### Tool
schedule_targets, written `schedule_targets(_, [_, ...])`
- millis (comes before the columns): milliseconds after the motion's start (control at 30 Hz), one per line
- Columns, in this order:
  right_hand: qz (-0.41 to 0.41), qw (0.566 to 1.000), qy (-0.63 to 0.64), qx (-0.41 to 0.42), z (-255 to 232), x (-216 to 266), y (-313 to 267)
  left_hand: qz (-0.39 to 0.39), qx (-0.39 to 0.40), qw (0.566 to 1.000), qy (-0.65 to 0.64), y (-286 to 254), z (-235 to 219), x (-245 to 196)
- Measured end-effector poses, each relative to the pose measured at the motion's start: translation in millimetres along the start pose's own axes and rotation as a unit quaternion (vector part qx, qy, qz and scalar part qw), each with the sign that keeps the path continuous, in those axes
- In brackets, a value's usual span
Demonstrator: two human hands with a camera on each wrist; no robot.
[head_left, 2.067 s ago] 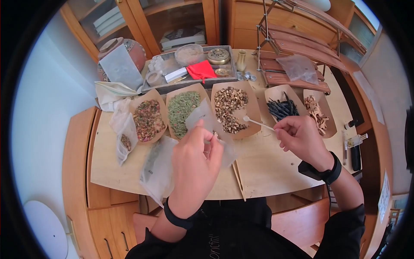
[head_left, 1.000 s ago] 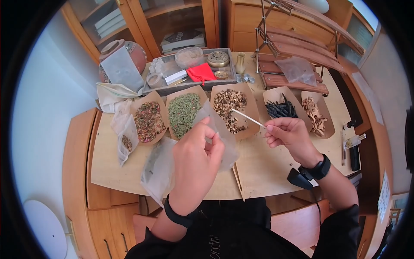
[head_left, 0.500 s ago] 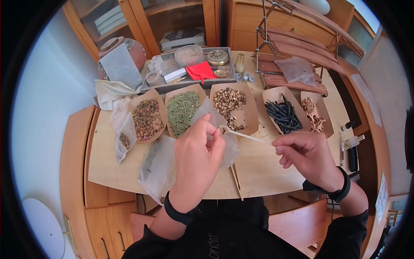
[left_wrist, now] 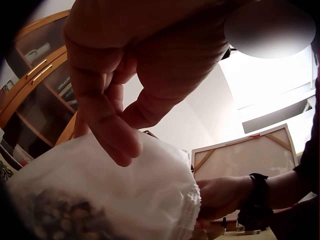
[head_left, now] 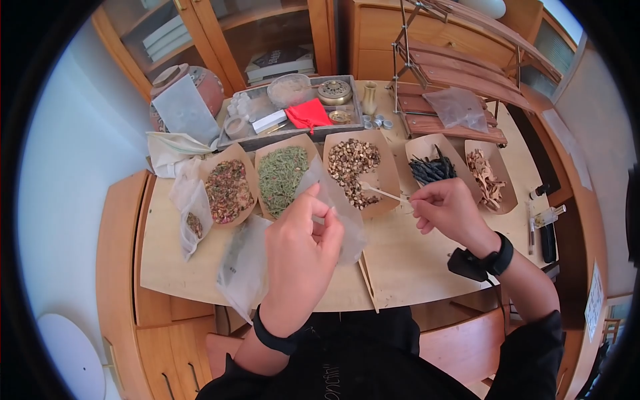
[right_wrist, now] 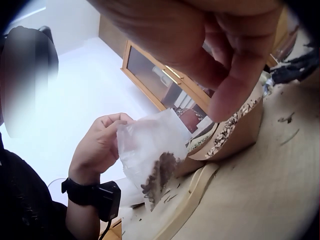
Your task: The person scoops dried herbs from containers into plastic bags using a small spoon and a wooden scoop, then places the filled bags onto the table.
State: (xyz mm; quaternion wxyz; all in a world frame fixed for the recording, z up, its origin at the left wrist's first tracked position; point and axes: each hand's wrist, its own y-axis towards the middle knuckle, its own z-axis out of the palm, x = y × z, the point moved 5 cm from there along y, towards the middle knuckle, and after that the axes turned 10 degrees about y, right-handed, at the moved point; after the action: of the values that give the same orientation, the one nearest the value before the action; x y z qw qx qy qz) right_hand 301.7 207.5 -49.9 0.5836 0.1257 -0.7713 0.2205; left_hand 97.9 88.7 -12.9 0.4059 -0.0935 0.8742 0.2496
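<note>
My left hand [head_left: 300, 260] pinches the top of a translucent white bag [head_left: 350, 235], which hangs over the table's front half. Dark chopped pieces [left_wrist: 75, 217] show through the bag's lower part in the left wrist view. Between the thumb and fingers of my right hand [head_left: 450, 212] is the handle of a thin pale spoon [head_left: 388, 194]. Its bowl end lies among chopped brown pieces [head_left: 353, 160] in the middle cardboard tray [head_left: 385, 179]. In the right wrist view, the bag [right_wrist: 142, 137] hangs from the left hand [right_wrist: 97, 150].
Other cardboard trays hold green sprigs [head_left: 283, 173], dried petals [head_left: 229, 190], black pods [head_left: 433, 167] and pale shavings [head_left: 485, 175]. Another filled bag [head_left: 191, 220] lies left. Behind stand a grey tray [head_left: 280, 138] and a folding wooden rack [head_left: 460, 80]. Small bottles [head_left: 550, 215] stand right.
Half a second ago the spoon's bowl was at the bag's mouth by my left hand; now it is back in the brown pieces. The right hand has shifted up and left. The left hand stays put.
</note>
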Motion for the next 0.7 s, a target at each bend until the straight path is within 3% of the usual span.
schedule_targets(167, [0.014, 0.993, 0.104, 0.049, 16.9, -10.2, 23.4, -0.005, -0.002, 1.0, 0.011, -0.7, 0.3, 0.4])
schedule_targets(700, [0.043, 0.966, 0.253, 0.038, 12.5, -30.7, 26.2, 0.004, -0.001, 1.0, 0.021, -0.5, 0.7, 1.6])
